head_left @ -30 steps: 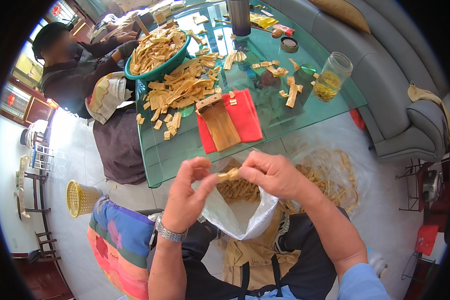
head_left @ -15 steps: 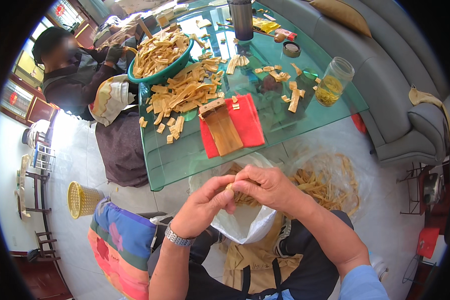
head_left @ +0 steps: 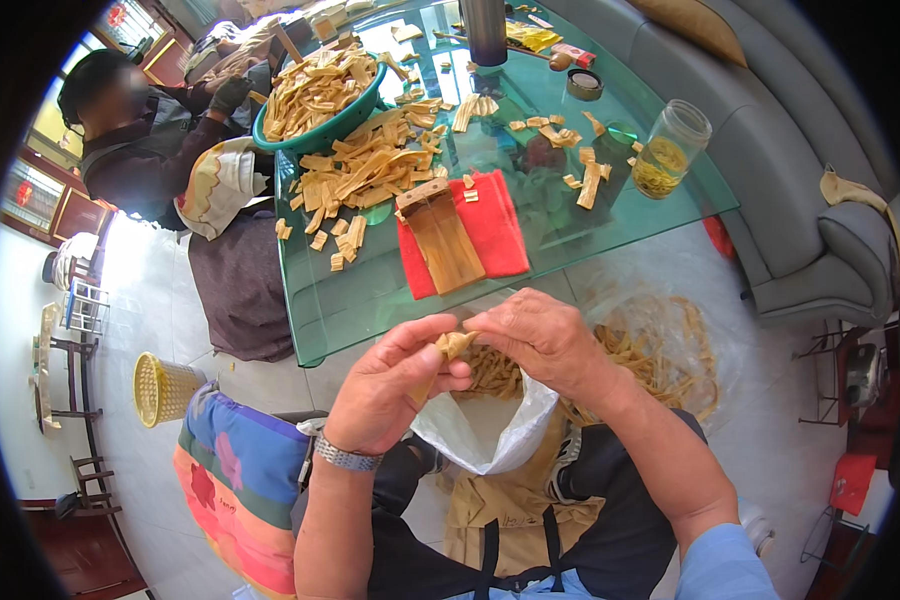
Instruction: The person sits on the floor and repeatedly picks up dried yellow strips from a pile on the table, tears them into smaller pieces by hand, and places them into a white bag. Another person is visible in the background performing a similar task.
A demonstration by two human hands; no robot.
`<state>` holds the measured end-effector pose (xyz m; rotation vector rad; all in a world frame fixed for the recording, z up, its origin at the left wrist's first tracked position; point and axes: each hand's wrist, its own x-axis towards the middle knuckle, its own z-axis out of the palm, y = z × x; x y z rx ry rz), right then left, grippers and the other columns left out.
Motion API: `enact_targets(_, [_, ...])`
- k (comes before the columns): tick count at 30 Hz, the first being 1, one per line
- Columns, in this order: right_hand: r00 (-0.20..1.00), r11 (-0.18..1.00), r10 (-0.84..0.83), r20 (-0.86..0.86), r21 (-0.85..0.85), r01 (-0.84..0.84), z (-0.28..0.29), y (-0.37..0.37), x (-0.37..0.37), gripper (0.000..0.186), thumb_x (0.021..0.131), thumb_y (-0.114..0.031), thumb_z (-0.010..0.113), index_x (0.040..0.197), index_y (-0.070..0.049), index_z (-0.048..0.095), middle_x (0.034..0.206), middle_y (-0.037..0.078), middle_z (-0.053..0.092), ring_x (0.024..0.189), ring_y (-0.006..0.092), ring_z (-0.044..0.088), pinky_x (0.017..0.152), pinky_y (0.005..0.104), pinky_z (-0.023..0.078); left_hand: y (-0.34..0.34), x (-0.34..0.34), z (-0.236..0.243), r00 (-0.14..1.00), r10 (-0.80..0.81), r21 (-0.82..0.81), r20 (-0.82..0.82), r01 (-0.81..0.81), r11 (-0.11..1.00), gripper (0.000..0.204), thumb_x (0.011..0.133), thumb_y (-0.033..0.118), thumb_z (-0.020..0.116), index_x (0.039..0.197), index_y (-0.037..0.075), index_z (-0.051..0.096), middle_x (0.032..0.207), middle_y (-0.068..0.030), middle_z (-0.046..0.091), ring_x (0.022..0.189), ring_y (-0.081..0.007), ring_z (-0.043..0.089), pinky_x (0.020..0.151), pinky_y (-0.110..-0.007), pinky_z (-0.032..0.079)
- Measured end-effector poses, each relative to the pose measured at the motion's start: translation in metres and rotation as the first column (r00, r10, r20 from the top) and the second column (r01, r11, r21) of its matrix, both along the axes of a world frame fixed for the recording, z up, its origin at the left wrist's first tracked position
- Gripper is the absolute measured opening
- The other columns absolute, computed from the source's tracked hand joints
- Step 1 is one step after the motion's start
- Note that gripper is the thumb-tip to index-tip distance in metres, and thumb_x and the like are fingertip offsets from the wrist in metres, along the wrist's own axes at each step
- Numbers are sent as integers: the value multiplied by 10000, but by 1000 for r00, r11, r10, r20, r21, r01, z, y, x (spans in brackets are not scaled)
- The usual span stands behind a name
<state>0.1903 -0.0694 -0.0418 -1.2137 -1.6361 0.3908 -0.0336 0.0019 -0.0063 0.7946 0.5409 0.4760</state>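
My left hand has its fingers curled round a short tan folded strip, with part of the strip running down inside the palm. My right hand pinches the other end. Both are held over an open white sack, where more strips show. Beside it, a clear plastic bag of similar tan strips lies on the floor. Beyond my hands, a wooden tool with a raised crossbar rests on a red cloth.
A glass table bears a green basket of tan pieces, loose pieces, a jar and a thermos. A gloved co-worker sits left. A sofa stands right, a yellow bin and colourful cushion left.
My hands came together over the sack half a second ago, mostly hiding the strip, and have since shifted slightly upward, showing its folded end. The co-worker's gloved hand has moved slightly.
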Motion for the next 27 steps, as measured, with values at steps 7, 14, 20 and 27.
enact_targets(7, [977,987,-149,155,83,138,18,-1,-3,248,836,-134,793,1062,-93,701,888,23,676,872,213,653,776,349,506,-6,8,-1,966,103,279,-239,-33,960,341,1018,51,601,1344,-24,534,1189,-109,656,1025,-172,679,958,-321,549])
enact_targets(14, [949,819,-38,-312,-554,-150,28,-10,-7,207,891,-102,744,1042,-57,610,705,-27,533,638,62,497,586,272,425,-9,14,-10,937,194,760,-292,104,642,304,963,-38,634,1261,11,608,1146,-56,652,1064,-147,645,927,-285,524])
enact_targets(20, [902,770,-72,-427,-598,-222,18,-12,-14,200,898,-100,712,1047,-21,604,712,-38,548,648,46,498,591,256,439,-12,22,0,899,272,901,-344,233,367,293,895,-96,643,1164,18,659,1108,-105,649,1021,-211,650,895,-297,524])
enact_targets(27, [907,697,-44,-418,-664,-272,14,-10,-14,187,862,-105,683,971,-2,572,713,12,608,636,91,552,592,271,466,-13,21,5,909,165,867,-384,293,404,302,880,-117,632,1145,26,655,1093,-89,623,984,-200,638,865,-289,520])
